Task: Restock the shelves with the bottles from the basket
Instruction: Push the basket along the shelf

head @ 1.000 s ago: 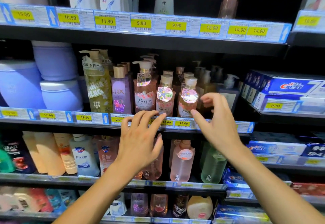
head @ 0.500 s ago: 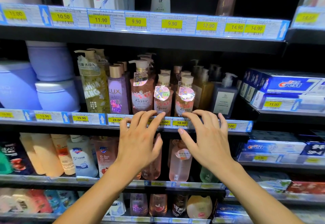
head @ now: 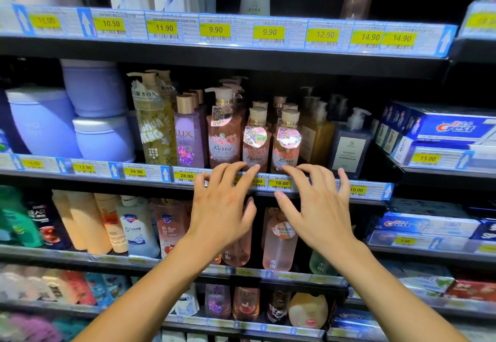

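Two pink Kustie bottles [head: 255,143] [head: 286,143] stand side by side at the front edge of the middle shelf [head: 150,174], a taller Kustie pump bottle [head: 224,129] just left of them. Left hand [head: 222,207] open, fingers spread, fingertips near the base of the left small bottle; holds nothing. Right hand [head: 319,207] open and empty too, fingertips over the price strip beneath the right bottle. Purple LUX bottle [head: 186,137] further left; Crest boxes [head: 453,128] on the right. Basket out of view.

Kustie bottles [head: 271,143] packed tight; headroom above – shelf [head: 228,64] overhead.
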`<act>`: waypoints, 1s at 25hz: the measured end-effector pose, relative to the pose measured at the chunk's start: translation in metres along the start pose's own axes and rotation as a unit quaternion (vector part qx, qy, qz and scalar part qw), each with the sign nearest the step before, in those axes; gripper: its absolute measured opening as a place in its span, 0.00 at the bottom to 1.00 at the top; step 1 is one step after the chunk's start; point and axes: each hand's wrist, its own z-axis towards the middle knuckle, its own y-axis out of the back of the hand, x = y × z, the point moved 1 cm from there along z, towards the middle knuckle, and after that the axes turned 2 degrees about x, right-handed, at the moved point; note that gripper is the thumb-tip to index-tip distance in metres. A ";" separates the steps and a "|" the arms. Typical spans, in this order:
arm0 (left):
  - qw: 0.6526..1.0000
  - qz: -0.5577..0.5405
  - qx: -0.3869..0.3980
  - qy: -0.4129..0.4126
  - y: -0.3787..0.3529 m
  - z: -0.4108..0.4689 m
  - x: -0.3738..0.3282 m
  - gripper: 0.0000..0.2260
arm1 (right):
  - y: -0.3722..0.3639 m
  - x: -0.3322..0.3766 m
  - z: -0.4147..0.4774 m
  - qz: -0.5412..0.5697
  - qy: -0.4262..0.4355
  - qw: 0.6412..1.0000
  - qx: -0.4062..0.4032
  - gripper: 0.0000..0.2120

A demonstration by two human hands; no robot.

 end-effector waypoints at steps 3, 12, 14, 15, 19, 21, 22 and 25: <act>1.000 -0.018 0.003 -0.006 0.002 -0.002 0.004 0.28 | 0.002 0.002 0.000 0.020 0.002 1.000 -0.001 0.24; 0.996 -0.087 -0.019 0.019 0.006 -0.074 0.082 0.26 | -0.015 0.090 -0.020 0.214 0.070 0.974 -0.035 0.18; 0.996 -0.077 0.007 0.040 0.002 -0.112 0.114 0.26 | -0.037 0.127 -0.033 0.230 0.086 0.969 0.013 0.21; 0.996 -0.071 0.024 0.053 0.001 -0.134 0.132 0.26 | -0.049 0.148 -0.040 0.233 0.096 0.967 0.041 0.24; 0.988 -0.047 0.098 0.106 0.002 -0.235 0.196 0.25 | -0.103 0.234 -0.082 0.223 0.108 0.952 0.178 0.31; 0.978 -0.042 0.139 0.149 0.005 -0.294 0.229 0.25 | -0.128 0.281 -0.111 0.218 0.123 0.937 0.242 0.34; 0.971 -0.035 0.162 0.172 0.006 -0.325 0.245 0.25 | -0.138 0.305 -0.127 0.219 0.128 0.927 0.275 0.35; 0.945 -0.032 0.222 0.237 0.014 -0.416 0.286 0.25 | -0.166 0.373 -0.177 0.211 0.157 0.896 0.358 0.38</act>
